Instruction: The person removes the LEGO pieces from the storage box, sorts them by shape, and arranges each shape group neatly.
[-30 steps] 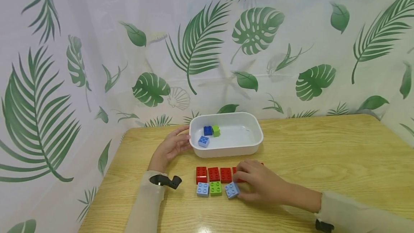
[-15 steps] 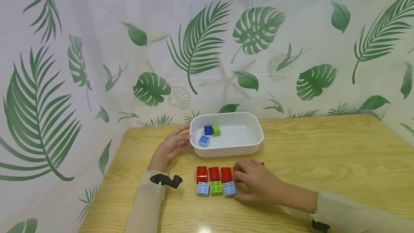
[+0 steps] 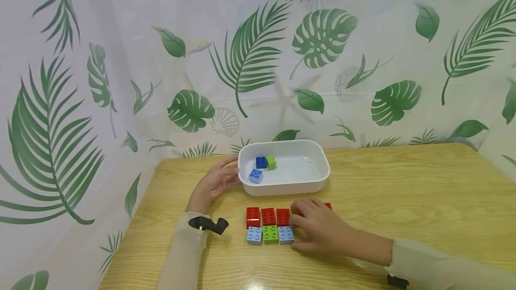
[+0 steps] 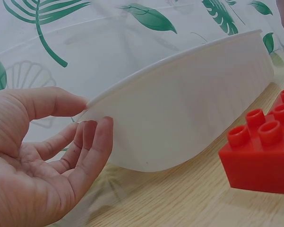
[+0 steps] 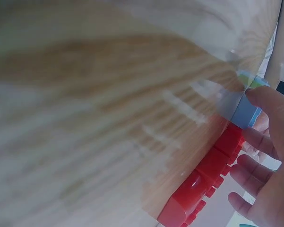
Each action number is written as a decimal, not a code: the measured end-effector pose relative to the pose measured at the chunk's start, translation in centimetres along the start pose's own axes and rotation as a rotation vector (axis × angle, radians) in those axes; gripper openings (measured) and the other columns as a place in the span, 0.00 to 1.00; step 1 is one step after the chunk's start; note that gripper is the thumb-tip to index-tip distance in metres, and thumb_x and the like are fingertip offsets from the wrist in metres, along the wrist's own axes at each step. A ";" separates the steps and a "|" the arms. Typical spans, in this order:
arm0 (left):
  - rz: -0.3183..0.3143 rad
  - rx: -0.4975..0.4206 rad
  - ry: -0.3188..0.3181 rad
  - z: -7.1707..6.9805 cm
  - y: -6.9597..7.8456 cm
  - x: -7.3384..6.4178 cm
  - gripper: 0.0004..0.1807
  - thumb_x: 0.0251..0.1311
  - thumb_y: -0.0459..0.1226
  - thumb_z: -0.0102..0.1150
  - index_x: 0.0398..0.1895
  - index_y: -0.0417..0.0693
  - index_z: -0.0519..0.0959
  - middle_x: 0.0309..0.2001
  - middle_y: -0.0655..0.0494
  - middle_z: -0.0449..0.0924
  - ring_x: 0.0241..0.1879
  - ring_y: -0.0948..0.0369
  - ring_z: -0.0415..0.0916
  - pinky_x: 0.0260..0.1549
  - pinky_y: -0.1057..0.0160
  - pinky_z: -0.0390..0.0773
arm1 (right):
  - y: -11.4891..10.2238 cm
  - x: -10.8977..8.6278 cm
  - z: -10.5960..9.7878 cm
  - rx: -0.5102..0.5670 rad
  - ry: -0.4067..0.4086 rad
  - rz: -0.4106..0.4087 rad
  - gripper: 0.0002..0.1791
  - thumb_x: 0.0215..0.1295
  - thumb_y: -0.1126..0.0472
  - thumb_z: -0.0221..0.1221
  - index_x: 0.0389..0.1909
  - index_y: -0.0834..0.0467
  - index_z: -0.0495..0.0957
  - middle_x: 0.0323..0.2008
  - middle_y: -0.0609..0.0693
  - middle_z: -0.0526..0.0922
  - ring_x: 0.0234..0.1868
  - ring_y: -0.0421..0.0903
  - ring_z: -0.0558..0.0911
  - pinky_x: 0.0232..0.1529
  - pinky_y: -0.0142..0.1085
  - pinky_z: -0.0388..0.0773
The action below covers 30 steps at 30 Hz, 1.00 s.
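Note:
My left hand [image 3: 217,181] holds the left end of a white plastic box [image 3: 288,188], the thumb touching its rim in the left wrist view. My right hand [image 3: 322,229] pinches a light blue toy brick [image 3: 285,234] on the table, its thumb [image 5: 262,98] against the brick's side. To that brick's left sit a lime green brick [image 3: 270,234] and another light blue brick [image 3: 254,235]. Directly behind runs a row of red bricks [image 3: 268,216]. My right hand hides part of that row, though a red corner shows beyond the knuckles.
Inside the box lie a dark blue brick [image 3: 261,162], a lime green brick [image 3: 271,163] and a light blue brick [image 3: 255,175], all toward its left end. The wooden table [image 3: 403,187] meets a leaf-patterned curtain [image 3: 258,57] at the back and left.
The light blue brick at my right hand has turned from a slant to straight and shifted slightly left, beside the lime green brick. My left hand and the box have stayed in place.

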<state>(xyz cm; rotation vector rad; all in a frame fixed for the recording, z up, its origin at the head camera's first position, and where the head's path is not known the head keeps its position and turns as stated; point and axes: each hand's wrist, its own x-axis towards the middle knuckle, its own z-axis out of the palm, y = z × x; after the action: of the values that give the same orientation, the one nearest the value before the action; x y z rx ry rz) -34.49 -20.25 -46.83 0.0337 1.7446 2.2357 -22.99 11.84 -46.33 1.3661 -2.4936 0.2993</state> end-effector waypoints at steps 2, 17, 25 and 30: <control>0.000 0.001 0.002 0.0 0.0 0.0 0.32 0.70 0.26 0.52 0.76 0.43 0.61 0.70 0.38 0.71 0.48 0.61 0.84 0.46 0.62 0.86 | 0.0 0.1 -0.1 0.001 -0.008 0.005 0.18 0.54 0.43 0.73 0.35 0.46 0.78 0.45 0.43 0.75 0.49 0.42 0.72 0.57 0.45 0.76; -0.009 0.007 0.015 -0.1 0.0 -0.1 0.32 0.70 0.26 0.53 0.77 0.44 0.61 0.72 0.37 0.68 0.48 0.62 0.84 0.45 0.62 0.86 | 0.0 1.4 -1.2 0.055 0.025 0.028 0.19 0.54 0.44 0.74 0.41 0.47 0.80 0.46 0.44 0.78 0.49 0.42 0.74 0.53 0.41 0.78; 0.001 0.013 0.004 0.0 0.1 0.0 0.32 0.70 0.26 0.53 0.77 0.43 0.61 0.72 0.36 0.68 0.47 0.62 0.84 0.45 0.63 0.86 | 1.8 4.3 -2.3 0.113 0.132 0.084 0.22 0.57 0.49 0.74 0.51 0.51 0.82 0.46 0.46 0.82 0.49 0.43 0.77 0.54 0.42 0.79; 0.001 0.016 0.003 0.0 0.0 0.1 0.32 0.70 0.26 0.52 0.76 0.43 0.61 0.72 0.36 0.68 0.47 0.62 0.84 0.45 0.63 0.86 | 3.3 6.8 -2.4 0.158 0.188 0.178 0.22 0.58 0.54 0.74 0.53 0.53 0.82 0.49 0.50 0.84 0.53 0.49 0.80 0.57 0.46 0.82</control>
<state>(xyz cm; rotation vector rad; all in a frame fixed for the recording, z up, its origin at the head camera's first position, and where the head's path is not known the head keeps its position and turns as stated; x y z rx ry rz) -34.58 -20.25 -46.90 0.0346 1.7639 2.2240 -28.90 8.93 -41.93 1.1130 -2.4787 0.6441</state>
